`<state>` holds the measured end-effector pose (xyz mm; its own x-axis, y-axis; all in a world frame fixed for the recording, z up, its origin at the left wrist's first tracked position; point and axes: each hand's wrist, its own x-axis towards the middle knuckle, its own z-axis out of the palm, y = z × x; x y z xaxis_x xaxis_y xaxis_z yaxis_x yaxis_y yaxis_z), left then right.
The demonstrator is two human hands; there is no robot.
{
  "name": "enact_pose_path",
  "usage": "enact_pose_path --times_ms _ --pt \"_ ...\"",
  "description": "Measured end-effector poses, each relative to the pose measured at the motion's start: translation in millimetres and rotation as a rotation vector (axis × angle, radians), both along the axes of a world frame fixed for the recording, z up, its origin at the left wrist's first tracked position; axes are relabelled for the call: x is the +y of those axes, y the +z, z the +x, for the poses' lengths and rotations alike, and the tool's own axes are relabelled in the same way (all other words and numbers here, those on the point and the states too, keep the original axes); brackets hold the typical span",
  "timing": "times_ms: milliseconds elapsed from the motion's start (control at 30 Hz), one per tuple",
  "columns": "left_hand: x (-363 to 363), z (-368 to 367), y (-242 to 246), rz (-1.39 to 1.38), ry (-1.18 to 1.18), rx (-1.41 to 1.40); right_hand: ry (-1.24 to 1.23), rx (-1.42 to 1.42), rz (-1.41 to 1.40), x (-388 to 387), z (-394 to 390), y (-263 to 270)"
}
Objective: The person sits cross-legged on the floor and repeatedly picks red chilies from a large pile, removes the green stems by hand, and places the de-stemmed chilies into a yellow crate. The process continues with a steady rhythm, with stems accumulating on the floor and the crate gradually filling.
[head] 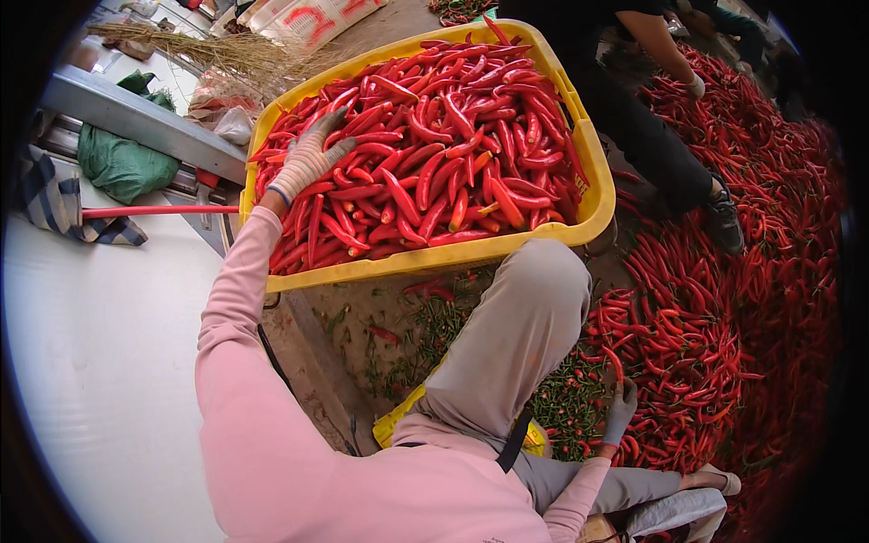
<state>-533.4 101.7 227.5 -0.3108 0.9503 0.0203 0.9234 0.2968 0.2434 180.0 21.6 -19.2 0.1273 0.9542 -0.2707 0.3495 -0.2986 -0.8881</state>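
My left hand (316, 151), in a striped work glove with grey fingertips, rests on the red chili peppers (434, 136) heaped in a yellow plastic crate (407, 265). Its fingers are spread and appear to grip nothing. Most peppers in the crate show no green stems. Low on the right, my right hand (620, 410), also gloved, holds one red chili pepper (614, 363) between its fingers. That hand is beside a large pile of red chili peppers (686, 353) on the ground. Green pepper stems (567, 407) lie scattered between my legs and the pile.
Another person in dark trousers (631, 122) stands beyond the crate, a gloved hand (696, 86) by the pile. To the left are a metal beam (142, 122), a green bag (125, 163), a red pole (163, 211) and a straw broom (197, 47).
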Motion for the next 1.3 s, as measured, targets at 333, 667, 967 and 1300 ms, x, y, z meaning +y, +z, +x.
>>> enact_pose_path --times_ms 333,667,967,1300 --pt "37 -37 -37 -0.07 -0.082 0.097 0.066 0.125 0.005 10 -27 -3" --pt "35 139 -46 0.053 -0.057 0.411 -0.053 0.127 -0.061 -27 7 -12" --pt "68 245 -22 -0.049 -0.133 0.467 -0.037 0.119 0.05 -20 -7 -15" --pt "-11 194 -11 0.4 -0.466 0.179 -0.075 0.117 -0.019 -29 -4 12"
